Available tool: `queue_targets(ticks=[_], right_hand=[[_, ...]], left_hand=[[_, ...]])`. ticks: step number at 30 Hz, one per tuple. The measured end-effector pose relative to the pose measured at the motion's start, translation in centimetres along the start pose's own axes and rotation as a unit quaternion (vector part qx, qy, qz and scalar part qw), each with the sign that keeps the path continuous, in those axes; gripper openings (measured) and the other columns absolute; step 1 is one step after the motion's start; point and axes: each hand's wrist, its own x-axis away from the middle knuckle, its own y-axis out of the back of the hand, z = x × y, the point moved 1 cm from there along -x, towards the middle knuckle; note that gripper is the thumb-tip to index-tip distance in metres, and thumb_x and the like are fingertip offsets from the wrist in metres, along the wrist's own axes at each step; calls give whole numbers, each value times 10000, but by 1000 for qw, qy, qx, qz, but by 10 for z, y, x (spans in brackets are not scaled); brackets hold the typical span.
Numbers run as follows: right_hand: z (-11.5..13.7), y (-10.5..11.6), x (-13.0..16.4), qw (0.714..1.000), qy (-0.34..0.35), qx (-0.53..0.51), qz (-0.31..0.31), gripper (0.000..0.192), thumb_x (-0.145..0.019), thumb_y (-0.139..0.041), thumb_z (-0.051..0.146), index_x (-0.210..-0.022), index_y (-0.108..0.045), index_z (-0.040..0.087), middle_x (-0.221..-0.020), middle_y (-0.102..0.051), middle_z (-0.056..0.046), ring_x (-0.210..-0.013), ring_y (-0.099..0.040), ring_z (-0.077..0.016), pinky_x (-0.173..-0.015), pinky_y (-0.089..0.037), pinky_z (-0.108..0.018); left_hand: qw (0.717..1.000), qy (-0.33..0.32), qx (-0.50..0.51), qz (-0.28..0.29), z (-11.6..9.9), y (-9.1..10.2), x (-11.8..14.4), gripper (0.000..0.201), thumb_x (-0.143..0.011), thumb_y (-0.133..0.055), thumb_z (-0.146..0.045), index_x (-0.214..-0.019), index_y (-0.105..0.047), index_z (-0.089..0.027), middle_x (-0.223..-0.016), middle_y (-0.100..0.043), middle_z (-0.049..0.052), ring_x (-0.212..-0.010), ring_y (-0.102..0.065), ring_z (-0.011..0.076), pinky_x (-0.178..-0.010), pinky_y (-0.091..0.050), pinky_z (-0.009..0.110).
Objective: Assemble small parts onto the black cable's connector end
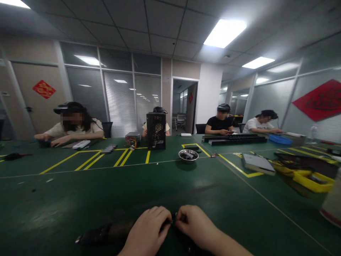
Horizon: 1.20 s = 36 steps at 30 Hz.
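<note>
Now, at the near edge of the desk [186, 192]:
Left hand [149, 231]: curled, fingertips pinched on a small dark part [172, 221].
Right hand [195, 225]: curled likewise, its grip meeting the left on the same part.
Small dark part: caught between both grips, mostly hidden; its kind cannot be told.
Dark blurred object [103, 233]: flat on the desk, just left of the grip.
Metal bowl [188, 155]: well beyond the grip, farther across the desk.
Black perforated case [156, 131]: upright, beyond the bowl, slightly left.
Yellow tray [309, 176]: far right of the grip.
Other people [71, 126]: seated along the far side.
</note>
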Motion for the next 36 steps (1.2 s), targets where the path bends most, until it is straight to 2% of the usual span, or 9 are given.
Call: queue_targets(ticks=[7, 19, 28, 32, 36], right_hand=[[-2, 3, 2, 1000, -4, -3, 2, 134, -767, -645, 276, -854, -729, 218, -810, -729, 3, -719, -644, -136, -621, -404, -190], [2, 8, 3, 1000, -11, 22, -7, 183, -737, -620, 277, -854, -752, 227, -842, -757, -17, -764, -683, -163, -635, -433, -197], [7, 14, 5, 999, -49, 22, 4, 192, -731, -625, 266, -855, -763, 217, -823, -761, -42, -737, -695, -186, -589, -428, -210], [5, 13, 5, 998, -62, -1, 4, 196, -744, -623, 270, -874, -754, 205, -829, -762, -54, -743, -701, -191, -583, -431, -209], [-1, 9, 4, 997, -64, -35, 14, 186, -747, -603, 240, -863, -740, 193, -770, -759, -48, -669, -694, -168, -533, -411, -194]], left_hand=[[1000, -16, -2, 23, -3, 1, -4, 127, -900, -492, -269, -955, -606, -288, -957, -635, -38, -885, -590, 165, -788, -420, 269], [999, -50, -9, -9, 7, -13, -5, 140, -899, -515, -312, -959, -639, -283, -969, -655, -7, -888, -601, 163, -812, -452, 247], [999, 22, -2, 48, -7, -4, -15, 107, -844, -536, -233, -874, -636, -259, -904, -645, -14, -844, -589, 154, -767, -412, 239], [997, 45, 8, 56, -10, -3, -16, 109, -835, -542, -232, -873, -640, -263, -919, -648, -19, -872, -586, 156, -782, -401, 241], [997, 45, 21, 53, -7, -5, -15, 111, -851, -536, -272, -879, -642, -251, -941, -648, -1, -884, -580, 164, -794, -404, 246]])
